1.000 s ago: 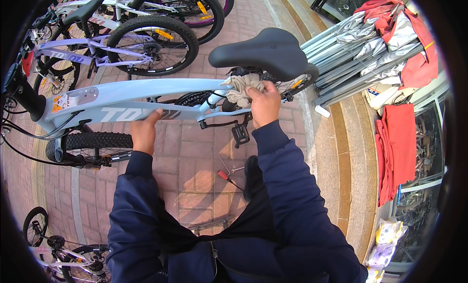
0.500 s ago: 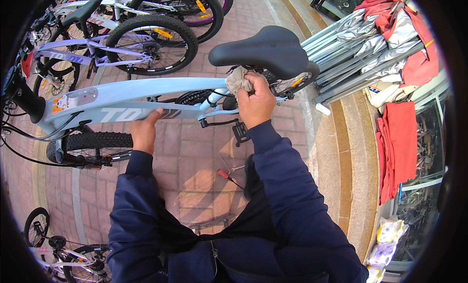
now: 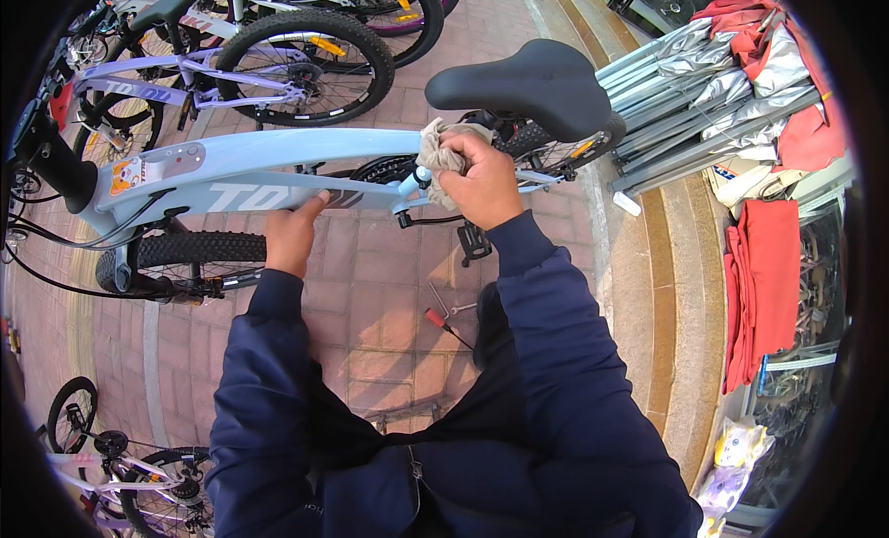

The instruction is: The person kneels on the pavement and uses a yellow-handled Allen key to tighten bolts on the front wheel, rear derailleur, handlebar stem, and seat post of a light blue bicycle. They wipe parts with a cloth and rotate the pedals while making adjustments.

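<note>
A light blue bicycle frame (image 3: 269, 155) lies across in front of me, its handlebar end at left and its black saddle (image 3: 532, 82) at right. My left hand (image 3: 292, 237) is closed on the lower tube, thumb on the near face; its other fingers are mostly hidden. My right hand (image 3: 486, 184) clutches a crumpled beige rag (image 3: 431, 155) against the frame where the top tube meets the seat tube, just below the saddle. The rag hides that joint. Below it is a black pedal (image 3: 474, 245).
A red-handled screwdriver (image 3: 437, 319) and a metal tool lie on the brick paving by my foot. Parked bicycles (image 3: 306, 70) crowd the far left; another bicycle (image 3: 111, 464) is near left. Stone steps (image 3: 648, 325), folded canopy poles (image 3: 667, 103) and red cloth (image 3: 764, 288) line the right.
My right hand and the rag have shifted slightly forward along the frame, away from the saddle. My left hand keeps its place on the tube. The whole view has shifted a little.
</note>
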The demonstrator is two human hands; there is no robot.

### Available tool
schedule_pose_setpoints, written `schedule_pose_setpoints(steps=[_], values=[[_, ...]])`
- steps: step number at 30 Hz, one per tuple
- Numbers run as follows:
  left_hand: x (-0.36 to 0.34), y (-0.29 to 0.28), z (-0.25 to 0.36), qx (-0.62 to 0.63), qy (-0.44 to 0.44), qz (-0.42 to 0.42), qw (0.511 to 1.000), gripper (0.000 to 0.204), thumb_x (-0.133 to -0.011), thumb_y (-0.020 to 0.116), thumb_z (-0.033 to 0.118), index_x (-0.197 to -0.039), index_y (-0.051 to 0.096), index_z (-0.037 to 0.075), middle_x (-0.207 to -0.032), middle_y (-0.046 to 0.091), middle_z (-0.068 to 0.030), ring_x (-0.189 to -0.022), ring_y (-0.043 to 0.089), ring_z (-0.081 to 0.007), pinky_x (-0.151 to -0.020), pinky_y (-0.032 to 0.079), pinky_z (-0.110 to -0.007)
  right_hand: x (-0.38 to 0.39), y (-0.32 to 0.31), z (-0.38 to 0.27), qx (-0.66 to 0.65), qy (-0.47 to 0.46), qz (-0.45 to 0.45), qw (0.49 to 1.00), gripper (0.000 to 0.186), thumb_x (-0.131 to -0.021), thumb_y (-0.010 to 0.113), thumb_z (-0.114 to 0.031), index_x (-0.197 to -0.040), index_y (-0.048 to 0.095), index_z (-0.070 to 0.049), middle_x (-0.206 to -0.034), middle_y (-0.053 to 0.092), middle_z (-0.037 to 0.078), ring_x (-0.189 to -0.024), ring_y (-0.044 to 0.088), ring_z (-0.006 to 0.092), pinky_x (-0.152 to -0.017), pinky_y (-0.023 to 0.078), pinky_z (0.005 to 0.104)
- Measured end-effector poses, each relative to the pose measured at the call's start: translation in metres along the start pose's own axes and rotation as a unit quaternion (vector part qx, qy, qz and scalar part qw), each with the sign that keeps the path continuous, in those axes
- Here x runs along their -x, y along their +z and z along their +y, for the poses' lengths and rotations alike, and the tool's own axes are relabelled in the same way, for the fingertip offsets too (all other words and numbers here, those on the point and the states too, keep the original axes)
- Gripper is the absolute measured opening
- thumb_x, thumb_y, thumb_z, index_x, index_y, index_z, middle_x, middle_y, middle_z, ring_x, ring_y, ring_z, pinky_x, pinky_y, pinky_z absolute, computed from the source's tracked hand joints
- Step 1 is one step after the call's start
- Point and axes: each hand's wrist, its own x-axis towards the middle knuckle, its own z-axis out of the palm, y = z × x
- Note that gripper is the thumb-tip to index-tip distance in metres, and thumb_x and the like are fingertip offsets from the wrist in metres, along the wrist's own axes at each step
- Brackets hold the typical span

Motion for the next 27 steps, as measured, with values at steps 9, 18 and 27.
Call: schedule_pose_setpoints(steps=[9,18,27], values=[[0.039,0.033,0.02,0.179,-0.235,-0.342,0.892,0.071,-0.095,0.046,0.073,-0.131,0.053,0.013,-0.106,0.066,-0.0035,-0.068,0.056,-0.0094,-0.044,0.03,-0.019,0.036,0.009,-0.028,0.002,0.034,-0.233,0.972,0.03,-0.078,0.07,-0.002,-0.107,0.066,0.001,-0.094,0.07,0.006,-0.081,0.062,0.0107,-0.075,0.051,0.0281],[0.037,0.056,0.008,0.212,-0.267,-0.312,0.887,0.038,-0.098,0.058,0.05,-0.111,0.066,0.015,-0.091,0.069,0.0038,-0.08,0.066,-0.0057,-0.048,0.037,-0.022,0.061,0.006,-0.026,-0.154,0.23,-0.169,0.946,0.025,-0.087,0.071,-0.015,-0.106,0.068,0.002,-0.091,0.073,0.012,-0.08,0.068,0.0145,-0.071,0.052,0.0319],[0.061,0.078,-0.018,0.448,-0.264,-0.205,0.829,0.036,-0.103,0.043,0.028,-0.124,0.063,0.007,-0.114,0.071,-0.0108,-0.102,0.067,-0.0263,-0.09,0.053,-0.045,0.124,0.045,-0.013,-0.019,0.201,-0.221,0.954,0.034,-0.09,0.07,-0.026,-0.102,0.064,0.006,-0.082,0.07,0.02,-0.074,0.069,0.0366,-0.07,0.052,0.0456]])
